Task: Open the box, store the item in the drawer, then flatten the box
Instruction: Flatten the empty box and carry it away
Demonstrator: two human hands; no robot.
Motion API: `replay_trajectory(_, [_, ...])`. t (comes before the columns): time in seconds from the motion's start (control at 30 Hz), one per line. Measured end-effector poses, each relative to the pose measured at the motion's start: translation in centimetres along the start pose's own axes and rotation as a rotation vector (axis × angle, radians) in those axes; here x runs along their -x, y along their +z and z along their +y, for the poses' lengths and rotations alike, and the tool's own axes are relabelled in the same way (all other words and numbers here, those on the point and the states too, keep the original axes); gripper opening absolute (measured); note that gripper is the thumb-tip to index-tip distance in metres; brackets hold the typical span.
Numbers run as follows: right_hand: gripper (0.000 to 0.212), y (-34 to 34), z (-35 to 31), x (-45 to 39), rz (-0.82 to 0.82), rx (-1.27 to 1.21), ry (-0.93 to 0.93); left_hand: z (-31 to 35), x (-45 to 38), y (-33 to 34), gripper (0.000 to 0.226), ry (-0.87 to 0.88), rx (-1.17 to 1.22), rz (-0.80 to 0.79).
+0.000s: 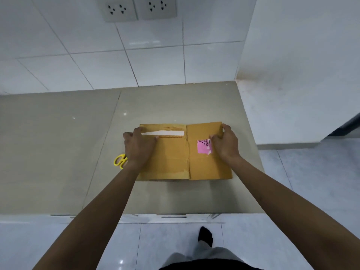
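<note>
- The tabletop [58,143] is a beige, glossy slab that runs out of view at the left edge; its far edge meets a white tiled wall [97,55], and its right edge ends beside a plain white wall.
- The box [175,156] is brown cardboard and lies with its top flaps closed, nearer the tabletop's right edge than its left and about midway between the far and near edges. Whether it holds anything cannot be told, since the flaps cover the inside. Its near side wall is barely visible under the flaps.
- The left hand [139,147] rests flat on the box's left flap, fingers spread loosely and reaching over the far-left corner; it presses down and grips nothing.
- The right hand [227,142] rests on the right flap, fingers curled over the far-right corner and the thumb laid on the flap next to the pink label; it is half open, touching only the cardboard.
- A white strip [163,132] of torn tape or label lies across the left flap near its far edge, its left end hidden under the left hand.
- The pink label [203,146] sits on the right flap, its print too small to read and its right part covered by the thumb.
- The scissors [119,160] show only yellow handles just left of the box; the blades are hidden behind the left wrist.
</note>
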State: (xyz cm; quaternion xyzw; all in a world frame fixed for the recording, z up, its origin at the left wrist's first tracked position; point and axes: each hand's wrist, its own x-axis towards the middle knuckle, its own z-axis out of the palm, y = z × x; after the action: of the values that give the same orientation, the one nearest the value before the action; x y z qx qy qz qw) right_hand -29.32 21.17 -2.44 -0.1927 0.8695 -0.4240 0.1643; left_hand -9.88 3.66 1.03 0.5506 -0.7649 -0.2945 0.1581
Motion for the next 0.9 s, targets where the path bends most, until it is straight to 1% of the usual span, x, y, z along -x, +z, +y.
replay_trajectory(0.1, [0.058, -1.8, 1.3, 1.6, 0.027, 0.011, 0.023, 0.1, 2.0, 0.5, 0.057, 0.036, 0.024, -0.044])
replay_trajectory(0.27, [0.06, -5.4, 3.9, 5.6, 0.072, 0.001, 0.067, 1.2, 6.5, 1.1, 0.052, 0.117, 0.055, -0.11])
replay_trajectory(0.4, [0.061, -8.8, 6.6, 8.6, 0.137, 0.014, 0.106, 2.0, 10.0, 2.2, 0.053, 0.215, 0.011, -0.224])
replay_trajectory(0.53, [0.063, -12.6, 9.5, 11.3, 0.185, 0.029, 0.155, 3.4, 13.0, 4.1, 0.066, 0.29, -0.036, -0.348])
replay_trajectory(0.63, [0.062, -15.8, 11.7, 13.1, 0.237, 0.042, 0.184, 5.2, 15.6, 5.9, 0.068, 0.355, -0.064, -0.396])
replay_trajectory(0.73, [0.063, -19.1, 13.7, 14.3, 0.299, 0.0, 0.198, 7.7, 18.0, 7.7, 0.068, 0.398, -0.063, -0.411])
replay_trajectory(0.8, [0.057, -21.3, 15.2, 15.0, 0.342, -0.024, 0.207, 9.4, 19.8, 9.0, 0.068, 0.419, -0.055, -0.42])
replay_trajectory(0.9, [0.038, -24.7, 17.6, 15.6, 0.387, 0.025, 0.203, 11.7, 22.9, 11.1, 0.067, 0.424, -0.032, -0.422])
